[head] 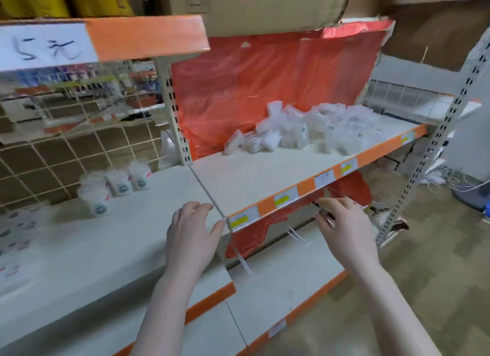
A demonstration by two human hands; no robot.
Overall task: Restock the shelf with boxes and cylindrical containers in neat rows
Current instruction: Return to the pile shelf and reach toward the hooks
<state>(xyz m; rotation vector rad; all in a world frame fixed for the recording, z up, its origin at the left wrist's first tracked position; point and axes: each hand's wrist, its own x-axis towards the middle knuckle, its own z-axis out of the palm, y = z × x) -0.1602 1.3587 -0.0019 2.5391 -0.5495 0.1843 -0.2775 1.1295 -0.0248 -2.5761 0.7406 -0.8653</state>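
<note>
A loose heap of small clear plastic boxes (pixel 305 127) lies at the back of the right shelf board (pixel 254 180), against a red plastic sheet. Several white cylindrical containers (pixel 116 186) stand in a short row on the left shelf board (pixel 106 249). My left hand (pixel 191 233) hovers over the seam between the two boards, fingers relaxed and empty. My right hand (pixel 342 228) is in front of the orange shelf edge, fingers loosely curved near a clear strip; I cannot tell if it holds anything. The picture is blurred.
An orange price rail with yellow tags (pixel 291 199) runs along the right board's front. Wire mesh backs the left bay. A large cardboard box (pixel 254 6) sits on top. A perforated upright (pixel 429 157) stands at the right, with cables on the floor behind it.
</note>
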